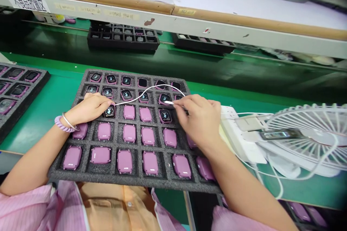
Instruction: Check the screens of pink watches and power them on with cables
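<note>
A dark grey foam tray [135, 184] holds rows of purple watch bodies, the back rows with screens up and the front rows mostly with backs up. My left hand [93, 108] is closed on a watch with a lit screen [110, 111] at the tray's left, third row. From beside that watch a thin white cable [151, 87] arches over the tray to the right. My right hand [199, 119] pinches the cable's white end [168, 103] between thumb and fingers, above a lit watch in the second row.
A second foam tray [40, 83] of watches lies at the left. At the right are a white power strip [238, 140] with plugs and a white fan [306, 133]. A shelf [244, 11] crosses the back, with more trays beneath.
</note>
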A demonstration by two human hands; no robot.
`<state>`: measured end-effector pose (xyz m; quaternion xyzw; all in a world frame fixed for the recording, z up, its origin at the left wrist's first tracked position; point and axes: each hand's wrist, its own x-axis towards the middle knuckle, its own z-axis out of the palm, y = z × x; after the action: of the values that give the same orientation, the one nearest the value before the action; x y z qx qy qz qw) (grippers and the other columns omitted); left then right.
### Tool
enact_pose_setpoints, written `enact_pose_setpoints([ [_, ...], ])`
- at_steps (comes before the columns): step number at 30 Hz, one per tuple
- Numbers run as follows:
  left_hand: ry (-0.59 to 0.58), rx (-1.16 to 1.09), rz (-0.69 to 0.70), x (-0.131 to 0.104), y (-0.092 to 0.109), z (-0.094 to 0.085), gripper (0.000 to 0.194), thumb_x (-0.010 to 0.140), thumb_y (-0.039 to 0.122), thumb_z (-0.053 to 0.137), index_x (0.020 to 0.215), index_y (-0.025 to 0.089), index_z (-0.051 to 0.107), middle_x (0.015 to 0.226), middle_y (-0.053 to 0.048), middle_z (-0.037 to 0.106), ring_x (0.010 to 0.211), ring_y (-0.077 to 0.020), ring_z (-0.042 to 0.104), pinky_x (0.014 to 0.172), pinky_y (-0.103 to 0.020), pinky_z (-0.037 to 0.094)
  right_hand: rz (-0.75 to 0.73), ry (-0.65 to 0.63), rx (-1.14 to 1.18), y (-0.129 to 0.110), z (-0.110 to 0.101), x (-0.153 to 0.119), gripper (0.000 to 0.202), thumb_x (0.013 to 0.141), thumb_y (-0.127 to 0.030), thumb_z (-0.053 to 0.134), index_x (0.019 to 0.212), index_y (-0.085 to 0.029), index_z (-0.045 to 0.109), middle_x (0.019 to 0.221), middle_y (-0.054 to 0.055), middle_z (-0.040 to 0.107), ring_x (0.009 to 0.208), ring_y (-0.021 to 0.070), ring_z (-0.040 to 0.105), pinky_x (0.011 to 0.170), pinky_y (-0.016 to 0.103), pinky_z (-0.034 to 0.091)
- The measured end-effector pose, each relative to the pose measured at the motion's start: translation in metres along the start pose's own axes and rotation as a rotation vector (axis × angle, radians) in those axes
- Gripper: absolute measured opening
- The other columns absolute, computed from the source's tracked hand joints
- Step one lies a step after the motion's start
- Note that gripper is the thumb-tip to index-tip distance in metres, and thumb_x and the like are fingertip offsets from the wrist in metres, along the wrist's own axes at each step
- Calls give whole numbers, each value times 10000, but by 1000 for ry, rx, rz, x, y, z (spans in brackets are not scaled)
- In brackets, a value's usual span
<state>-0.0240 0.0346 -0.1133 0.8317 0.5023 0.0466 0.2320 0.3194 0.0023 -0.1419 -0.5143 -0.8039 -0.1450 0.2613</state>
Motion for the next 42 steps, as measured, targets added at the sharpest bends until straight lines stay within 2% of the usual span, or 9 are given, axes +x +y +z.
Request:
enact_pose_setpoints([
  [7, -7, 31, 8, 1, -2, 2, 575, 1005, 448, 254, 1164, 201, 748, 1257, -78, 749, 1161, -300, 626, 1084, -498, 389, -386, -200, 180, -24, 4, 5, 266, 1102, -134, 463, 977, -174, 694, 881, 39, 698, 813, 209, 610, 852, 395, 297],
  [13, -20, 34, 3, 2, -4, 4, 567, 1012, 430, 248, 1193, 214, 740, 1295, -68, 736, 1186, -297, 613, 1105, -510, 372, -219, -189, 249, -21, 6, 3, 204, 1089, -167, 473, 1027, -175, 668, 954, 54, 709, 872, 215, 636, 857, 391, 318],
  [21, 78, -6, 4, -2, -3, 4, 472, 989, 427, 375, 1144, 222, 770, 1228, -76, 763, 1139, -303, 652, 1086, -528, 405, -48, -340, 115, -22, 25, 2, 221, 1042, -166, 515, 1056, -187, 735, 1017, 95, 662, 950, 263, 606, 843, 401, 328],
  [26, 386, -258, -116, -5, 7, 0, 307, 917, 384, 584, 1060, 213, 795, 1111, -60, 794, 1049, -268, 709, 1038, -444, 487, -5, -337, 167, -23, 25, 2, 244, 1034, -183, 496, 1050, -193, 739, 1018, 113, 661, 950, 271, 598, 844, 396, 344],
  [28, 393, -430, -90, -3, 19, -2, 281, 910, 383, 644, 1049, 188, 792, 1095, -56, 795, 1032, -250, 715, 987, -391, 525, -6, -336, 181, -22, 26, 2, 247, 1032, -185, 495, 1051, -193, 741, 1017, 114, 660, 953, 273, 597, 843, 395, 345],
  [30, 295, -521, -17, 1, 34, 0, 219, 904, 324, 685, 1022, 173, 790, 1042, -47, 796, 972, -223, 717, 929, -351, 541, -10, -340, 185, -21, 26, 2, 241, 1034, -186, 502, 1060, -191, 741, 1013, 110, 656, 954, 272, 597, 841, 395, 346],
  [34, 117, -205, 109, 13, 62, 10, 144, 914, 128, 662, 963, 166, 792, 1034, -60, 771, 1025, -229, 682, 990, -379, 484, -24, -352, 168, -19, 25, 1, 213, 1040, -175, 528, 1057, -195, 739, 1006, 93, 645, 947, 262, 594, 841, 388, 344],
  [37, 5, 58, 98, 19, 70, 18, 172, 947, 139, 637, 1015, 201, 783, 1100, -65, 755, 1119, -286, 637, 1002, -440, 428, -38, -352, 161, -19, 24, 1, 201, 1045, -172, 538, 1042, -197, 737, 998, 87, 645, 938, 258, 590, 839, 379, 335],
  [42, 63, 389, 200, 19, 74, 19, 280, 932, 261, 722, 1188, 149, 700, 1194, -147, 715, 1190, -354, 580, 994, -466, 395, -35, -357, 156, -19, 24, 2, 202, 1051, -188, 536, 1034, -198, 737, 1008, 89, 649, 944, 263, 585, 843, 385, 330],
])
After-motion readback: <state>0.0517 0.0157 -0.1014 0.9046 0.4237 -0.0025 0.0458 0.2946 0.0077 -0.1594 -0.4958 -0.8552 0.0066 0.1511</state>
